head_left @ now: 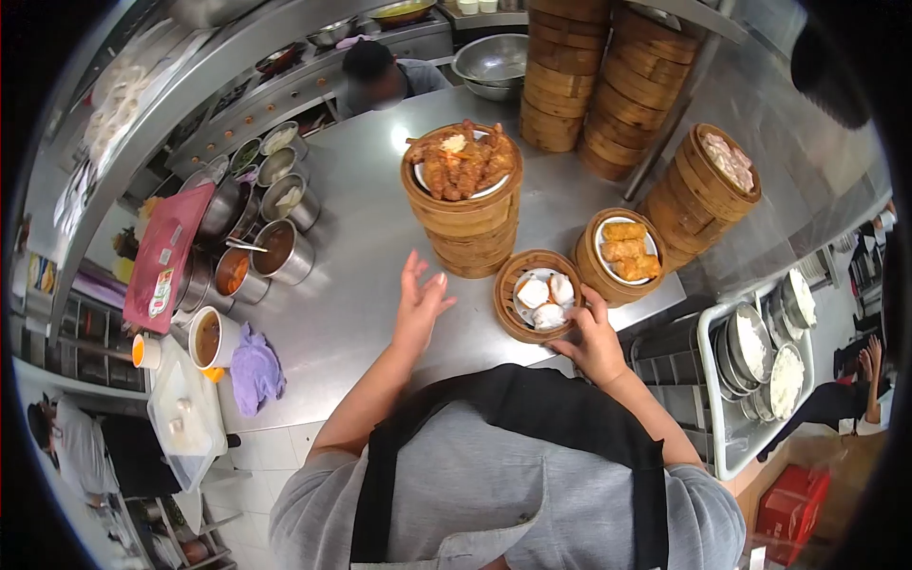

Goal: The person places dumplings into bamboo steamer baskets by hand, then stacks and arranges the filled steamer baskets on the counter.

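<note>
A small round bamboo steamer [503,313] with three white buns [548,316] on white paper sits near the front edge of the steel counter. My right hand [598,342] grips its right side, thumb low and fingers along the rim. To the left, my left hand [421,306] is raised over the counter with its fingers apart and nothing in it. Just beyond it stands a tall stack of bamboo steamers [472,233], topped by a plate of brown chicken feet [465,163]. Right of the buns, another steamer stack [608,290] carries golden fried rolls [627,251].
Tall steamer stacks [565,81] stand at the back right, and one with pale pink food [727,161] leans in view at right. Metal pots [285,252], a pink lid [169,256] and a purple cloth [255,370] line the left. A person [418,78] is across the counter.
</note>
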Tool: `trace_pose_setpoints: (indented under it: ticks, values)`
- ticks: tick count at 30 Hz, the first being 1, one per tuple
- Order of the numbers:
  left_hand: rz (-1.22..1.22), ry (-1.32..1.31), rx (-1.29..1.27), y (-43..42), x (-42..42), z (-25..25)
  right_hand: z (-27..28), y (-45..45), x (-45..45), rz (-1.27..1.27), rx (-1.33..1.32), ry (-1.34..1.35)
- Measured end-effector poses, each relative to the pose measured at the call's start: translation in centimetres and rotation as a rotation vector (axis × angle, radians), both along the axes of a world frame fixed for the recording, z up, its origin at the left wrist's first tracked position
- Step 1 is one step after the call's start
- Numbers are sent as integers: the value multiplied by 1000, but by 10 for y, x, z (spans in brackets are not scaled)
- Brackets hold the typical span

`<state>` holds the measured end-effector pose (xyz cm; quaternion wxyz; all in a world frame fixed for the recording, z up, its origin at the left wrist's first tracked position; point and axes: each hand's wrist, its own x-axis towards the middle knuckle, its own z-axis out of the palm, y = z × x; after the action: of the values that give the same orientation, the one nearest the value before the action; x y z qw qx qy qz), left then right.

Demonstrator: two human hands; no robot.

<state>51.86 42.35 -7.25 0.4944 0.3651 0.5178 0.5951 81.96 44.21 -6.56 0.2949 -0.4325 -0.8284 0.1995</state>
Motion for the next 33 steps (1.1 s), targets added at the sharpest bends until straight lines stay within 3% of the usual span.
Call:
trace_pose_setpoints:
  ticks: [5, 13, 16, 22, 33]
  values:
    - [-47, -204, -110, 30, -12, 36, 28, -13, 15, 56, 41, -12]
    - [-243, -526, -159, 60, -21, 49, 167, -1, 19, 120, 255, 77]
    - [-249, -467, -166, 58, -13, 63, 206, 25, -8, 113, 243, 146]
    - [-278, -450, -141, 60, -17, 56, 208, 95, -80, 203, 285, 233]
    - [-335, -423, -152, 64, -14, 54, 191, 109, -112, 154, 286, 34]
